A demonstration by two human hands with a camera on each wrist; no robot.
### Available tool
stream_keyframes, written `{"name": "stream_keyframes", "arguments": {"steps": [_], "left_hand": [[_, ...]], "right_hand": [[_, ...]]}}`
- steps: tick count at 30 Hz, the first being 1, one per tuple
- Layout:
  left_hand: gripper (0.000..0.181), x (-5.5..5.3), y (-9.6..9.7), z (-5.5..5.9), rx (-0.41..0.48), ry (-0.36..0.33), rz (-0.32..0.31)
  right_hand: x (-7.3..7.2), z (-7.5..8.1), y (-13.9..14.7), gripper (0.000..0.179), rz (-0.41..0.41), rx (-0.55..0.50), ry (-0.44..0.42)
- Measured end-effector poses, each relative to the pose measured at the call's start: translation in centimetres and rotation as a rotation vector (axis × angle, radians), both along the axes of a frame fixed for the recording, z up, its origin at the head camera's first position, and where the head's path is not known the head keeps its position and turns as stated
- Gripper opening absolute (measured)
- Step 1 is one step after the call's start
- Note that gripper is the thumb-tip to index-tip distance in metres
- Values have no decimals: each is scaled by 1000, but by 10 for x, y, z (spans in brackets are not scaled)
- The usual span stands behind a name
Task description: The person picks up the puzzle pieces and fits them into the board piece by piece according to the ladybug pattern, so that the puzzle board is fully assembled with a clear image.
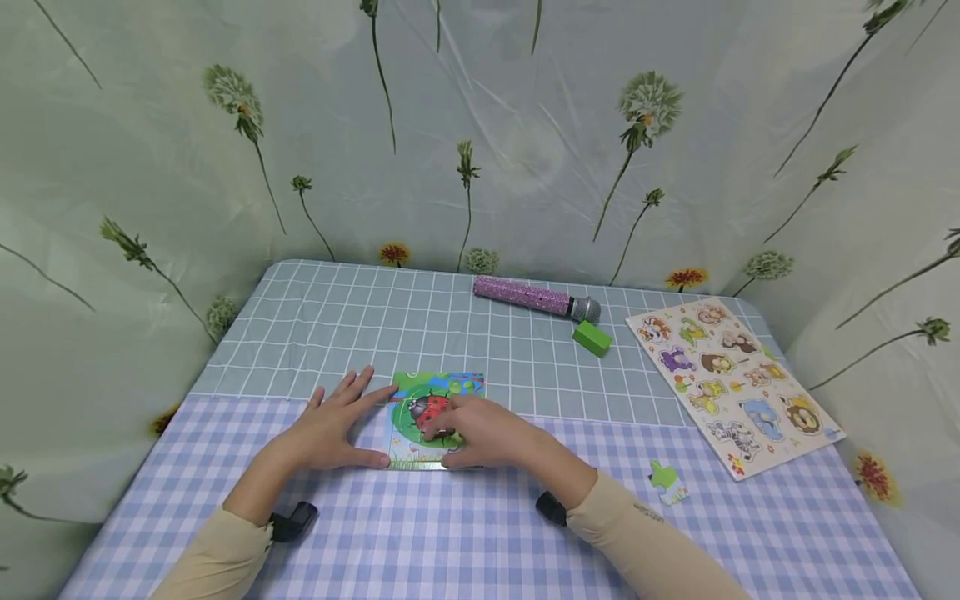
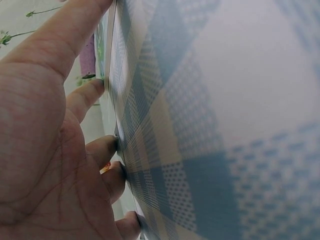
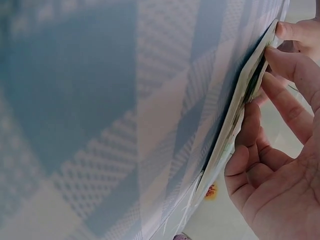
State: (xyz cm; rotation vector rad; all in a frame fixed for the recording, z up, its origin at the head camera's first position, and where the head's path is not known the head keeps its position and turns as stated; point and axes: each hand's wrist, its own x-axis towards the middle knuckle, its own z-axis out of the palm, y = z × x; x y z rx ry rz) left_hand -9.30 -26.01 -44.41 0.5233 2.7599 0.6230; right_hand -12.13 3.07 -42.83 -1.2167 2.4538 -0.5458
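A small ladybug jigsaw puzzle [image 1: 408, 429] lies flat on the checked cloth, showing a red ladybug on green. My left hand [image 1: 322, 432] is spread palm down at its left side, with thumb and index fingertips at the puzzle's edge. Over the puzzle's right half, my right hand [image 1: 491, 429] touches the picture with its fingertips, the thumb near the bottom edge. The hand hides that part of the picture. In the right wrist view, the fingertips rest along the face of the thin puzzle [image 3: 227, 132]. A loose green and pale-blue puzzle piece [image 1: 663, 477] lies to the right.
Toward the back lies a glittery purple microphone [image 1: 525, 295], a green block [image 1: 592, 338] close to its head. An animal picture board [image 1: 660, 354] lies at the right. A flower-print curtain [image 1: 525, 167] stands behind the table.
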Motion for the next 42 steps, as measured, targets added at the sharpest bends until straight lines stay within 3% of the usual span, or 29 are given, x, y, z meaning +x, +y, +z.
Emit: {"name": "stream_keyframes", "arguments": {"steps": [19, 27, 34, 42], "left_hand": [[108, 0, 2, 0, -16, 5, 8], [108, 0, 1, 0, -9, 5, 4], [107, 2, 1, -1, -2, -11, 1], [107, 1, 3, 1, -7, -12, 8]], "right_hand": [[1, 1, -4, 25, -28, -30, -49], [0, 1, -3, 26, -6, -1, -18], [-2, 2, 9, 32, 28, 1, -5], [-4, 13, 39, 22, -16, -13, 15]]}}
